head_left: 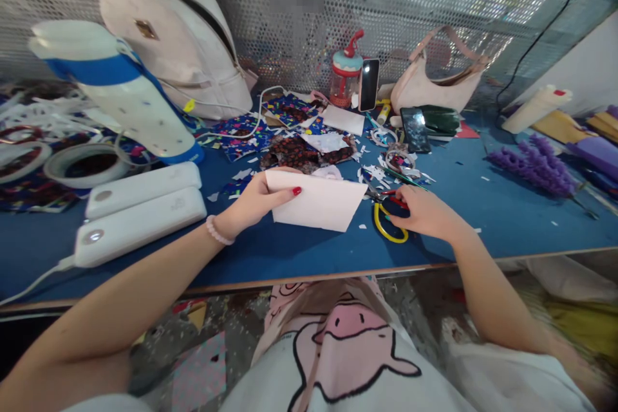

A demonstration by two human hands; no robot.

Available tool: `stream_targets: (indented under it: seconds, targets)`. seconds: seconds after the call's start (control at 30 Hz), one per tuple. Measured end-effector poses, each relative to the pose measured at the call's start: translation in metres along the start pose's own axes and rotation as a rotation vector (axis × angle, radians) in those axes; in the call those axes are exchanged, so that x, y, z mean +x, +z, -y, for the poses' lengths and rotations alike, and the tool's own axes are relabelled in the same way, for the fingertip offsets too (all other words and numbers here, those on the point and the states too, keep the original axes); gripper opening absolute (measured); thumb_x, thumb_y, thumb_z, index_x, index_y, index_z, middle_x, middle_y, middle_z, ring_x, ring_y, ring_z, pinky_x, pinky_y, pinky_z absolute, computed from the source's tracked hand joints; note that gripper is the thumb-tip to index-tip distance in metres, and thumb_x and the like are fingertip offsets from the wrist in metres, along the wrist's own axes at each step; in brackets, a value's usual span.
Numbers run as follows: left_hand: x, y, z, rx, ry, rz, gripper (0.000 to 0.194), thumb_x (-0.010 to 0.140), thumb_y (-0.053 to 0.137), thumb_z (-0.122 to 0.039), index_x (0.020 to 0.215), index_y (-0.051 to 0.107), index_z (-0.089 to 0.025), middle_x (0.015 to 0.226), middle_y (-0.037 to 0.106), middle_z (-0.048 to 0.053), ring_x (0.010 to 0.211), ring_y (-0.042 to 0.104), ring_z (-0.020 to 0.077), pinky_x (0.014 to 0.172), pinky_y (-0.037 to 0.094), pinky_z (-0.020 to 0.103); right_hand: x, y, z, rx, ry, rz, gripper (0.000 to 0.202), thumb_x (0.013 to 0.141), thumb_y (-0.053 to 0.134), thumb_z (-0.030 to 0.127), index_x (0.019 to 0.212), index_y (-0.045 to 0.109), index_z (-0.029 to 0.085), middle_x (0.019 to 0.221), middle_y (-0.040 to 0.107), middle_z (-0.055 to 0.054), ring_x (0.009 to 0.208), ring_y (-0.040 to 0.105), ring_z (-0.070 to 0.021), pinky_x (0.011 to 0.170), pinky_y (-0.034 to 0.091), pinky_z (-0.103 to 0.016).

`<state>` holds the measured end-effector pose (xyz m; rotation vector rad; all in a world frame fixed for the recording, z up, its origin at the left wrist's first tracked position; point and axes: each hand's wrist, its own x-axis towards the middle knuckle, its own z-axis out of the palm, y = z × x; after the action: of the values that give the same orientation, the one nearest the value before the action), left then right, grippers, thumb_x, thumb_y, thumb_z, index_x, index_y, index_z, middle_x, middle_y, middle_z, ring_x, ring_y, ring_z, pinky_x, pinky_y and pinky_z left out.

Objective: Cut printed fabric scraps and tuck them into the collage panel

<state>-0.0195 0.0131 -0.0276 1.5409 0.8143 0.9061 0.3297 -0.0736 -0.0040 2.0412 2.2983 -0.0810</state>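
Pinched between the thumb and fingers of my left hand (pixel 255 205) is a white sheet of paper (pixel 316 201), its right edge cut at a slant. Just to the right of the sheet, my right hand (pixel 425 211) is closed on the handles of a pair of scissors (pixel 386 222) with yellow and red grips. The blades point left and reach the paper's right edge; their tips are hard to make out. Small white paper scraps (pixel 374 175) lie behind the scissors on the blue table (pixel 309 257).
Two white devices (pixel 145 209) lie at the left, below tape rolls (pixel 87 164) and a tall white-blue object (pixel 120 90). Behind stand a backpack (pixel 178 38), a red-lidded cup (pixel 345 77), phones (pixel 369 85) and a handbag (pixel 434 84). Purple flowers (pixel 533 166) lie right.
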Motion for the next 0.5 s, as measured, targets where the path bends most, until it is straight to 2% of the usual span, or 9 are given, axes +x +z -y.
stream_targets:
  seconds: [0.13, 0.23, 0.33, 0.4, 0.5]
  targets:
    - [-0.001, -0.001, -0.001, -0.061, -0.005, -0.031, 0.059, 0.063, 0.087, -0.058, 0.105, 0.074, -0.018, 0.103, 0.076, 0.007, 0.085, 0.067, 0.0178, 0.070, 0.055, 0.023, 0.000, -0.001, 0.004, 0.026, 0.020, 0.032, 0.015, 0.077, 0.061, 0.031, 0.080, 0.050, 0.022, 0.077, 0.065, -0.004, 0.063, 0.056, -0.0175, 0.056, 0.036, -0.029]
    - [-0.001, -0.002, -0.004, -0.083, 0.017, -0.054, 0.053, 0.063, 0.089, -0.055, 0.100, 0.075, -0.019, 0.103, 0.075, 0.006, 0.081, 0.065, 0.0157, 0.066, 0.053, 0.021, -0.004, -0.001, 0.004, 0.027, 0.048, 0.023, 0.016, 0.075, 0.060, 0.029, 0.074, 0.045, 0.023, 0.071, 0.061, -0.004, 0.060, 0.054, -0.0174, 0.055, 0.032, -0.029]
    - [0.000, -0.003, -0.006, -0.097, 0.057, -0.046, 0.047, 0.064, 0.088, -0.052, 0.096, 0.076, -0.020, 0.105, 0.075, 0.006, 0.080, 0.065, 0.0150, 0.063, 0.050, 0.019, -0.011, -0.003, 0.005, 0.045, 0.074, -0.006, 0.017, 0.075, 0.059, 0.029, 0.081, 0.044, 0.023, 0.070, 0.060, -0.003, 0.061, 0.056, -0.0186, 0.056, 0.033, -0.029]
    - [0.001, -0.004, -0.007, -0.100, 0.081, -0.042, 0.043, 0.066, 0.088, -0.051, 0.094, 0.077, -0.021, 0.104, 0.075, 0.006, 0.080, 0.065, 0.0146, 0.062, 0.049, 0.019, -0.015, -0.004, 0.004, 0.114, 0.081, -0.062, 0.022, 0.076, 0.058, 0.030, 0.089, 0.042, 0.024, 0.073, 0.060, -0.002, 0.063, 0.057, -0.0189, 0.058, 0.037, -0.028]
    - [0.002, -0.005, -0.005, -0.086, 0.118, -0.039, 0.038, 0.069, 0.086, -0.049, 0.095, 0.078, -0.022, 0.104, 0.075, 0.005, 0.081, 0.066, 0.0142, 0.063, 0.049, 0.019, -0.019, -0.005, 0.004, 0.341, 0.045, -0.210, 0.032, 0.076, 0.061, 0.040, 0.091, 0.036, 0.026, 0.075, 0.056, 0.001, 0.061, 0.052, -0.0166, 0.059, 0.041, -0.028]
